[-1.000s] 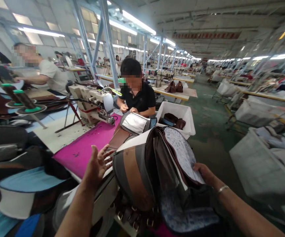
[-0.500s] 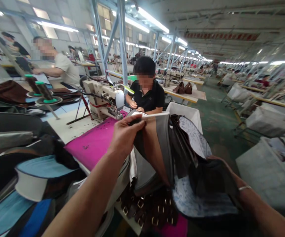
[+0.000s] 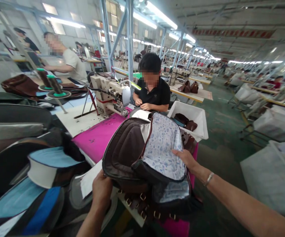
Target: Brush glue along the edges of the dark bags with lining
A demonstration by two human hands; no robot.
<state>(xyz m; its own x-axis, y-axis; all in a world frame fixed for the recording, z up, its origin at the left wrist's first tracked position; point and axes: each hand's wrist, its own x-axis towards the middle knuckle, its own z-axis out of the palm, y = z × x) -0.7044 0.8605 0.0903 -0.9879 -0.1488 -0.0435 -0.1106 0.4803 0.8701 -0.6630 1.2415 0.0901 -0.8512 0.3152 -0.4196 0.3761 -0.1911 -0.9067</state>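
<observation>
An unfinished backpack (image 3: 126,144) lies spread out in front of me, its dark brown padded panel on the left. Its flap lined in white and blue patterned cloth (image 3: 163,146) is folded open on the right. My left hand (image 3: 103,186) is closed on the padded panel's lower left edge; the fingers beneath are partly hidden. With thumb and fingers, my right hand (image 3: 185,159) grips the lined flap at its right edge. Straps with brass-coloured buckles (image 3: 142,205) hang below the bag. A magenta table cover (image 3: 98,133) shows behind it.
A sewing machine (image 3: 110,92) stands behind the cover, with thread spools (image 3: 55,85) to its left. Across from me sits a co-worker in a black shirt (image 3: 154,93). A white bin (image 3: 199,123) holds brown pieces. Blue and dark bag parts (image 3: 56,154) are heaped at left.
My left hand has gone down and left from the grey and tan panel to the brown panel's edge. My right hand has moved up and left, and the patterned lining now faces up.
</observation>
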